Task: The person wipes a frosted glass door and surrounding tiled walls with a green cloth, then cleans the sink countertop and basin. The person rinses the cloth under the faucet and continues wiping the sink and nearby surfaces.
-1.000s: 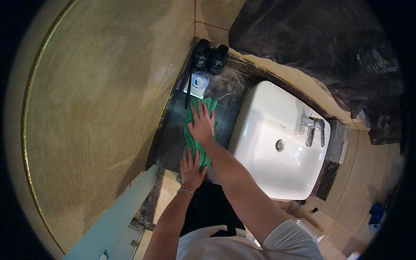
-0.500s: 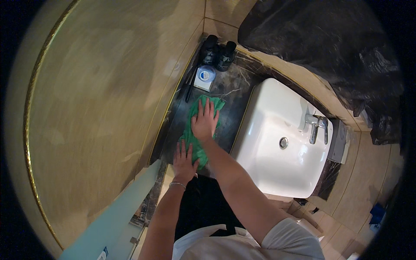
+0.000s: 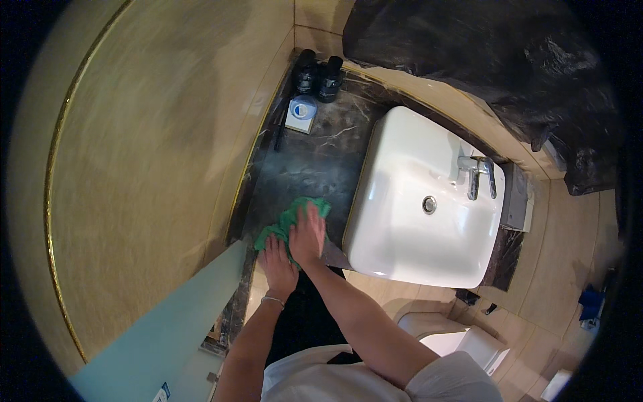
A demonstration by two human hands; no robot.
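A crumpled green cloth (image 3: 293, 216) lies on the dark marble countertop (image 3: 305, 175) near its front edge. Over the cloth's right part, my right hand (image 3: 307, 236) presses down with fingers stretched forward, slightly blurred. My left hand (image 3: 277, 268), with a thin bracelet at the wrist, rests on the lower left of the cloth, fingers extended and close together. The two hands are side by side. Part of the cloth is hidden beneath them. Faint smeary marks show on the counter beyond the cloth.
To the right sits a white washbasin (image 3: 415, 248) with a chrome faucet (image 3: 477, 175). Two dark bottles (image 3: 317, 79), a small white box (image 3: 301, 115) and a thin black stick (image 3: 279, 137) stand at the back left. Black plastic sheeting (image 3: 482, 60) hangs behind; a tan wall (image 3: 161, 154) borders the left.
Both hands have come back toward me, the right one most, dragging the green cloth to the counter's near edge. The cloth is more bunched. The view has shifted slightly.
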